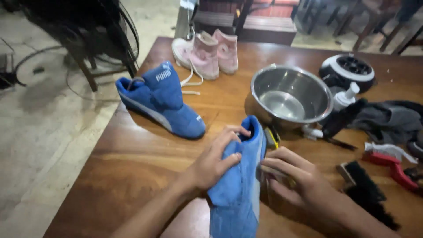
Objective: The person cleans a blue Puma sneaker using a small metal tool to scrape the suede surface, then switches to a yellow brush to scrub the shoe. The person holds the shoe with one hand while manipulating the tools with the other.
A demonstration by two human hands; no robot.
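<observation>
Observed: the left hand (210,164) grips the upper of a blue suede shoe (238,185), fingers curled over its collar, thumb across the side. The shoe stands toe-down at the near edge of the wooden table (132,158), its lower part off the table toward the person. The right hand (296,177) presses against the shoe's right flank, fingers narrow and closed on a small yellow-handled tool (273,137); its working end is hidden, so its kind cannot be told.

Surroundings: a 2nd blue shoe (161,100) lies far left on the table. 2 pink boots (211,53) stand at the far edge. A steel bowl (288,97) with water sits just beyond the held shoe; a white bottle (346,98) is beside it on the right. Black brush (363,187), red-handled brush (390,164) and dark cloths (387,119) lie to the right.

Risk, as judgement: the held shoe has little support beneath; a slackened left grip could drop it. The bowl stands close, so a hard stroke could knock it and spill water over the table.
</observation>
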